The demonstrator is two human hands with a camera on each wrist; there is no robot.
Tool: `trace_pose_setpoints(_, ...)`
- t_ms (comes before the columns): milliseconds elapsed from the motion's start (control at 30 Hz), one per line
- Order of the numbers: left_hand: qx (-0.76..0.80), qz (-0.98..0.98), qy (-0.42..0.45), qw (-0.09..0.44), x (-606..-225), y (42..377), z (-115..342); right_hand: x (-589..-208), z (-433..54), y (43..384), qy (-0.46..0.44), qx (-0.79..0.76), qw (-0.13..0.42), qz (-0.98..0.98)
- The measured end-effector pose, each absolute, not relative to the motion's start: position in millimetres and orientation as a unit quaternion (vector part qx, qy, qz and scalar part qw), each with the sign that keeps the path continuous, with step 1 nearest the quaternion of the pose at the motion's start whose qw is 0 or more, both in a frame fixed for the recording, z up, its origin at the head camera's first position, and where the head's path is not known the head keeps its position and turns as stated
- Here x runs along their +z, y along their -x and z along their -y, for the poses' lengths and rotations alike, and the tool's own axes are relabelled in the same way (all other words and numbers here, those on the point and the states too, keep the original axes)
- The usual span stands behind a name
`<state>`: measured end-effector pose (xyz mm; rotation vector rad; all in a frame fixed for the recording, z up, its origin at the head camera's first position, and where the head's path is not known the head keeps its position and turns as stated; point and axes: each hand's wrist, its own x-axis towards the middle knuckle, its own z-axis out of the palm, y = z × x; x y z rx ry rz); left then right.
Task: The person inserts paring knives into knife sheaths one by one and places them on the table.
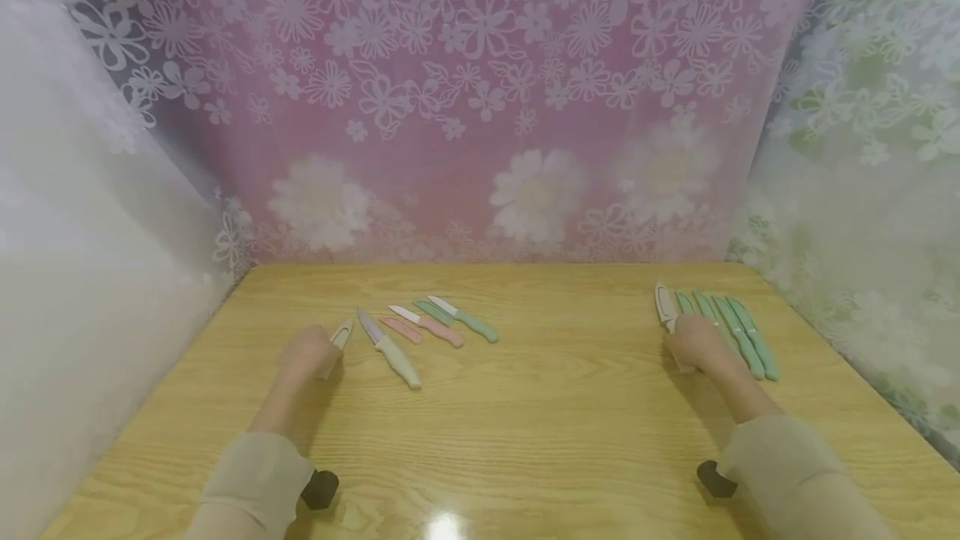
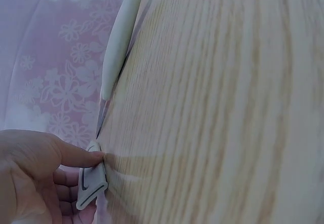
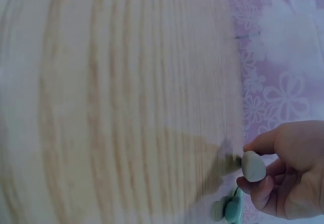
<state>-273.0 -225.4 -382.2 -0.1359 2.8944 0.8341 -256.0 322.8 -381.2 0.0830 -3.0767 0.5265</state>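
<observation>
We see the left hand [image 1: 306, 354] pinch a cream sheath [image 2: 92, 181] with dark lines, its thumb [image 2: 81, 156] hiding part; the right hand [image 1: 693, 342] grips a sheathed cream knife [image 1: 664, 307], handle mostly covered. Three bare knives [image 1: 397, 363] lie right of the left fingers; four green knives [image 1: 747, 347], partly blocked, beside the right.

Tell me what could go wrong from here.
The left hand pinches a sheath close to the unsheathed cream knife, so it might brush the bare blade and get nicked. The right hand grips a sheathed pale knife beside a row of green knives and could knock them askew. The pink knife is also bare-bladed; a careless reach might cut.
</observation>
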Motion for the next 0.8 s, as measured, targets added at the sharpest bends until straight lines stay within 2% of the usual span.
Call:
trace_pose_setpoints(600, 0.293, -0.953, 0.052, 0.052, -386.8, 275.4, 224.1, -383.9, -323.1, 256.3, -0.033, 0.156, -0.024, 0.987)
trace_pose_setpoints(800, 0.342, -0.937, 0.073, 0.019, -386.6, 278.0, 227.9, -384.2, -323.9, 255.8, -0.032, 0.149, -0.039, 0.988)
